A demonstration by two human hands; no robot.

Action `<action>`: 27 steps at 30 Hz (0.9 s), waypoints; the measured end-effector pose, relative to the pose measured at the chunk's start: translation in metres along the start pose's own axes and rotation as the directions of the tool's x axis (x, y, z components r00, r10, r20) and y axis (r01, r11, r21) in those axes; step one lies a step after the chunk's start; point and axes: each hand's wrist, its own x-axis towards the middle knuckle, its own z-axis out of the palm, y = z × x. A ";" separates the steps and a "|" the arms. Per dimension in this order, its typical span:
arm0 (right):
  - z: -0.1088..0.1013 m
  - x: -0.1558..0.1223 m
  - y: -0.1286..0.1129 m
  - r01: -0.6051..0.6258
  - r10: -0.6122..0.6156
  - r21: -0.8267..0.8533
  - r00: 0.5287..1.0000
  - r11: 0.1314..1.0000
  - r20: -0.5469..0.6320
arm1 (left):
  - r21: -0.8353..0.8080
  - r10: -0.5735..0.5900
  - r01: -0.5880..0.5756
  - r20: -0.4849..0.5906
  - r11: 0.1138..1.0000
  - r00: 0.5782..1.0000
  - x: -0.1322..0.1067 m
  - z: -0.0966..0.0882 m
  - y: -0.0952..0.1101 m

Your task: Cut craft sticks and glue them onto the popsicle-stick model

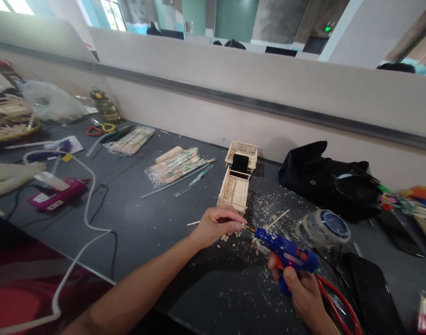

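My right hand (301, 291) is wrapped round the handle of a blue hot glue gun (286, 250), which has a lit red light and points left. My left hand (216, 226) is closed in a pinch right at the gun's nozzle; whatever sits between thumb and forefinger is too small to make out. Just beyond the left hand stands a small model of wooden sticks (233, 190) with a slatted deck. Behind it is a second stick-built frame (243, 151), with a black phone-like slab (240, 164) leaning at its front.
Wood crumbs and a loose stick (278, 219) lie around the gun. A clear jar (322, 228) and black bag (324, 179) are at right. Bagged sticks (178, 165), scissors (101, 129), a purple power strip (59, 194) and a white cable (89, 209) spread leftward. A low partition (199, 88) closes the back.
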 end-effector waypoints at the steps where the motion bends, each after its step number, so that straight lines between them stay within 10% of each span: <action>1: 0.000 0.000 0.000 -0.008 0.008 0.016 1.000 1.000 0.005 | -0.006 -0.013 0.013 -0.006 1.000 1.000 0.000 0.000 0.000; 27: 0.008 -0.001 -0.008 0.031 -0.040 -0.064 0.990 0.997 -0.135 | -0.281 -0.253 0.240 -0.010 0.929 0.967 0.002 0.004 -0.009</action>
